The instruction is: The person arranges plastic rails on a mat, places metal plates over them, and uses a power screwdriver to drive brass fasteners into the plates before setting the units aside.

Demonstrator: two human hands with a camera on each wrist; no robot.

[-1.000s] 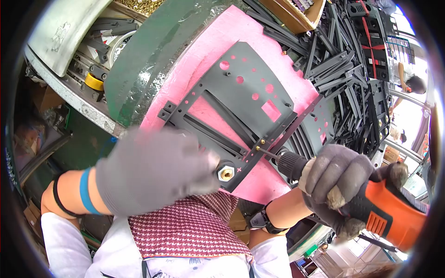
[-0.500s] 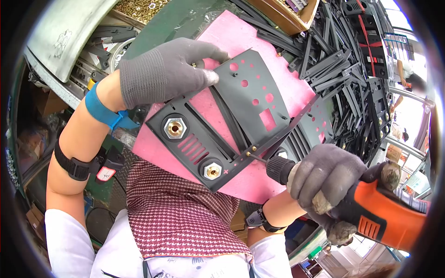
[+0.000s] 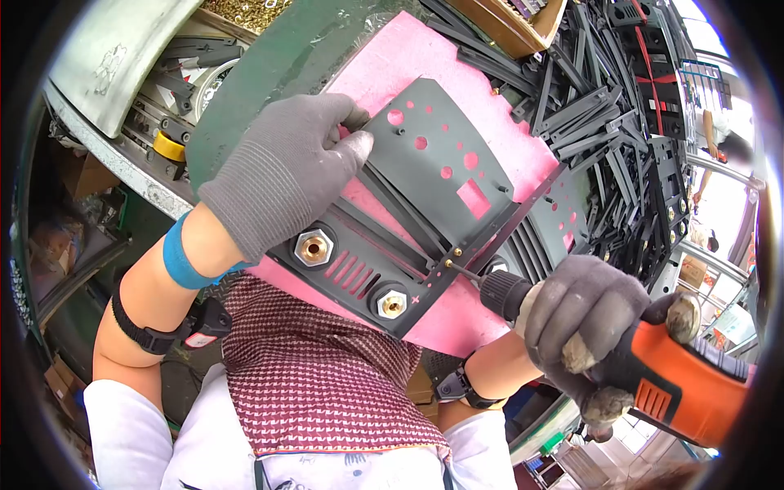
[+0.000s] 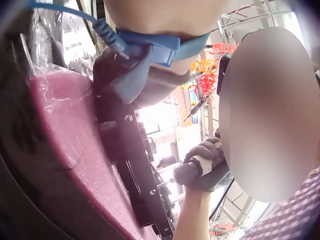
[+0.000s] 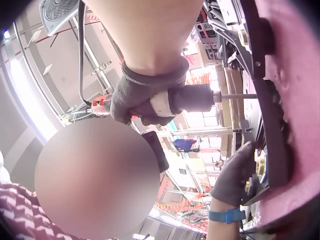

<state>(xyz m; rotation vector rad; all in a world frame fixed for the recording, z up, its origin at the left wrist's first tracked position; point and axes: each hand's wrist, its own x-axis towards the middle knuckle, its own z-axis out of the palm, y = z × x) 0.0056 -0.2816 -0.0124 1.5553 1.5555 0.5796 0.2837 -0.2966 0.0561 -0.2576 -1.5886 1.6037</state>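
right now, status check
Left grey-gloved fingers at perforated dark-grey panel, grip unclear. Right gloved fingers grip orange-black power driver. Thin bit at brass screw, unobstructed.

"What's over on the left?"
"A roll of yellow tape (image 3: 169,146), and farther back a heap of small brass-coloured parts (image 3: 245,13)"
"And the other side?"
"A jumbled pile of black strips (image 3: 584,131), with a brown box (image 3: 500,29) beside it and black panels (image 3: 671,126) bound by a red strap (image 3: 656,81) just beyond. Another person (image 3: 716,126) is farther off"
"And the wrist views?"
"A grey fan (image 5: 59,11) in the right, orange coiled hose (image 4: 204,65) in the left"
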